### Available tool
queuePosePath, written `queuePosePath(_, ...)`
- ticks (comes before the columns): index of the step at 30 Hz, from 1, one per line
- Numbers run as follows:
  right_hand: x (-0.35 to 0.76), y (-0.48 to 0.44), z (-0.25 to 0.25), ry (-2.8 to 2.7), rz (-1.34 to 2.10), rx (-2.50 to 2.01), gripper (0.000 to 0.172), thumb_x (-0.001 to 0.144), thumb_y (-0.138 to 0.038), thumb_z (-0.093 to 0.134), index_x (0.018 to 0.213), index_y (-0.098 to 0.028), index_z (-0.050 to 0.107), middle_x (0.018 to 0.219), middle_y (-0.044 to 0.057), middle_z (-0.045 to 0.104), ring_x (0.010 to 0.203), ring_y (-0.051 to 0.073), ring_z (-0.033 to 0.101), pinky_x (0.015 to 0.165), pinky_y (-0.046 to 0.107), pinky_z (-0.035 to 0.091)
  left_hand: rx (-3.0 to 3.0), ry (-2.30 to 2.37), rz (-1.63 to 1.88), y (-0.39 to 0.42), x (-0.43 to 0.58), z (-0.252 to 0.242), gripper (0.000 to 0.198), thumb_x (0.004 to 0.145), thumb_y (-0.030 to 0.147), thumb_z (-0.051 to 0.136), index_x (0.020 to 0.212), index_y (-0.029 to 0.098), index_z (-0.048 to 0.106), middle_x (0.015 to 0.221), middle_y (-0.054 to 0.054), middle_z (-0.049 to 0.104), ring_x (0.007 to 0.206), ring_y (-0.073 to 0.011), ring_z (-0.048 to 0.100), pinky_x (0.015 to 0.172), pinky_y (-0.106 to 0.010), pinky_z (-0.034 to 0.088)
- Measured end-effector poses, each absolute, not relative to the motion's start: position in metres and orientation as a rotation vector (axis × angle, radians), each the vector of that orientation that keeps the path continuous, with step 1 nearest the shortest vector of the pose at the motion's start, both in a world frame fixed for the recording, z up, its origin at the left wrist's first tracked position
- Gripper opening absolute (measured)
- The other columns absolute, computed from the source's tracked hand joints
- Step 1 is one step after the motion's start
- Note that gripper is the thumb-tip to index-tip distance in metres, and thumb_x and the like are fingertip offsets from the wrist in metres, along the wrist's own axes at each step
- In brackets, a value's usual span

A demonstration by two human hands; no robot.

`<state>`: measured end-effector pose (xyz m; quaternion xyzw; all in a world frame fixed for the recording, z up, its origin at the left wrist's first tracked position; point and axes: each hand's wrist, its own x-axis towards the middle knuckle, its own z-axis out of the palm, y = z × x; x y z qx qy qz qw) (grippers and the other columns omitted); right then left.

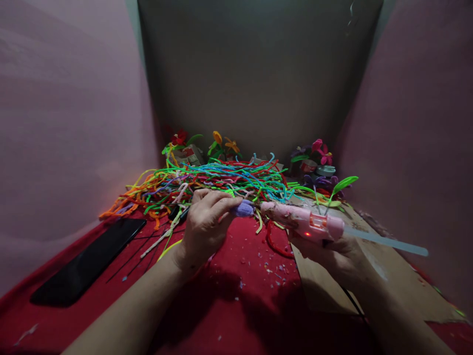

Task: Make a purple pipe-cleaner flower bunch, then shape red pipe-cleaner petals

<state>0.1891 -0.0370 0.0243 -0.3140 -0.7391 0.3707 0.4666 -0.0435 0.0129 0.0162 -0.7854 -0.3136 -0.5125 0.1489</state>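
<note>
A pink hot glue gun (301, 219) lies in the grip of my right hand (332, 254), its small light glowing red and a translucent glue stick (388, 241) jutting from its back. Its nozzle points left, close against a purple fuzzy piece (244, 208) that looks made of pipe cleaner. My left hand (209, 222) pinches that piece between thumb and fingers. A thin dark stem runs leftward from the left hand. Whether the nozzle tip touches the purple piece I cannot tell.
A heap of colourful pipe cleaners (229, 175) spreads behind my hands. A black phone-like slab (88, 261) and dark thin sticks lie left on the red cloth (244, 276). Cardboard (325, 291) sits under my right arm. Pipe-cleaner flowers (323, 152) stand at the back.
</note>
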Motion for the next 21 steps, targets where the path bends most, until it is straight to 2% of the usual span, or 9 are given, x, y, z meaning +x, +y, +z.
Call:
queuePosePath(8, 0.191, -0.033, 0.019, -1.846, 0.972, -0.738, 0.04, 0.086, -0.023, 0.051, 0.125, -0.03, 0.052, 0.138, 0.001, 0.044, 0.126, 0.025, 0.041, 0.104, 0.038, 0.037, -2.237, -0.849, -1.468, 0.016, -0.044, 0.014, 0.018, 0.077, 0.017, 0.062, 0.094, 0.022, 0.062, 0.084, -0.002, 0.068, 0.077, -0.0142, 0.059, 0.077, -0.032, 0.039)
queuePosePath(13, 0.19, -0.035, 0.025, -1.876, 0.967, -0.691, 0.038, 0.088, -0.025, 0.046, 0.125, -0.029, 0.052, 0.136, 0.001, 0.046, 0.127, 0.024, 0.04, 0.106, 0.04, 0.034, -2.227, -0.866, -1.473, 0.014, -0.043, 0.016, 0.016, 0.078, 0.017, 0.061, 0.093, 0.022, 0.062, 0.082, -0.002, 0.068, 0.077, -0.0144, 0.059, 0.076, -0.033, 0.039)
queuePosePath(21, 0.192, -0.04, 0.029, -1.801, 0.942, -0.758, 0.041, 0.084, -0.022, 0.053, 0.124, -0.029, 0.053, 0.137, 0.003, 0.045, 0.124, 0.027, 0.043, 0.101, 0.04, 0.041, -2.219, -0.966, -1.62, 0.015, -0.044, 0.016, 0.015, 0.076, 0.017, 0.064, 0.09, 0.022, 0.064, 0.082, -0.001, 0.069, 0.078, -0.0151, 0.059, 0.077, -0.033, 0.04)
